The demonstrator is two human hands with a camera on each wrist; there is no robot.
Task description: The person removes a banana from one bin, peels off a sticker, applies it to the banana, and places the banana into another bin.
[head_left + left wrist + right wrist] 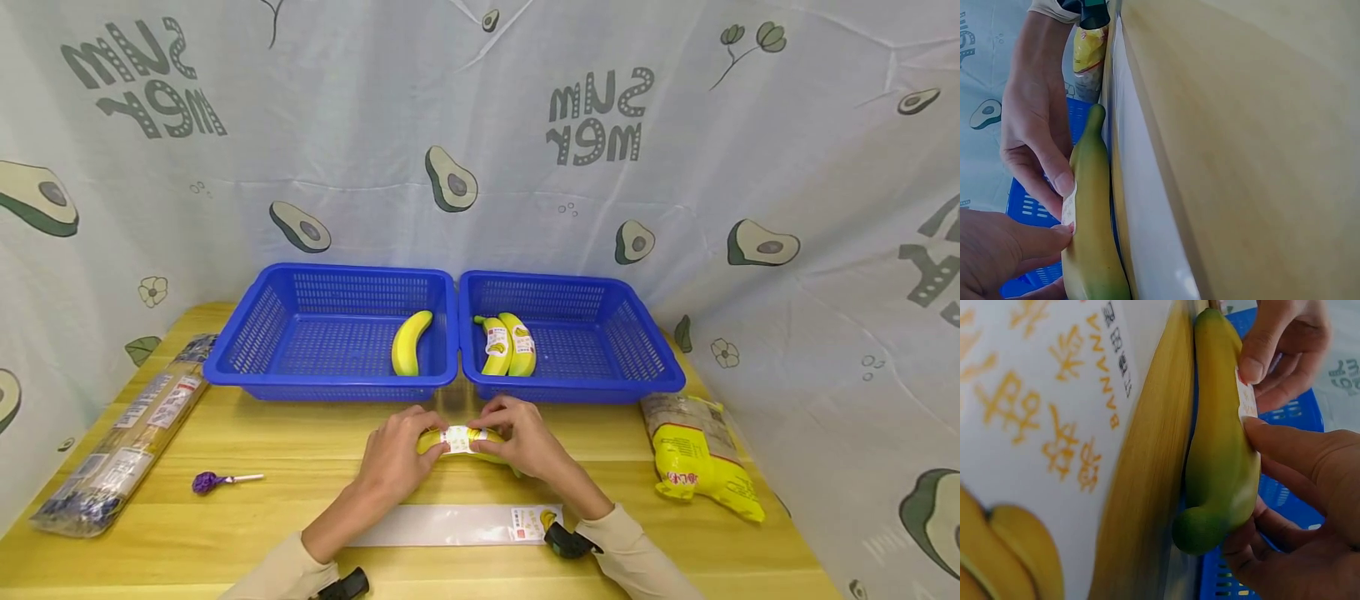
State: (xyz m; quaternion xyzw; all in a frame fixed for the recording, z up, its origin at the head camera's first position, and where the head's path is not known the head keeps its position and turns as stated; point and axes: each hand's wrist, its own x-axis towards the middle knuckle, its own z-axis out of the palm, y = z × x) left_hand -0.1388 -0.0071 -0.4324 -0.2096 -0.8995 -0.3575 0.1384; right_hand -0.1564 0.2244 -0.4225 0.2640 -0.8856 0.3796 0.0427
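Observation:
A yellow banana (491, 448) with greenish ends lies crosswise between the two hands, in front of the baskets. Around its middle sits a white printed sticker (457, 439). My left hand (393, 457) grips the banana's left part, thumb on the sticker's edge. The right hand (525, 437) holds the other end; in the right wrist view its thumb (1282, 440) presses the sticker and its fingers curl behind the banana (1219, 419). Nearer to me lies a pale backing strip (427, 527) with one banana sticker (527, 523) at its right end, beside the right wrist.
A left blue basket (330, 381) holds one plain banana (408, 342). The right blue basket (577, 386) holds two stickered bananas (510, 346). A long clear package (138, 433) and a purple lollipop (206, 482) lie left; a yellow bag (697, 458) lies right.

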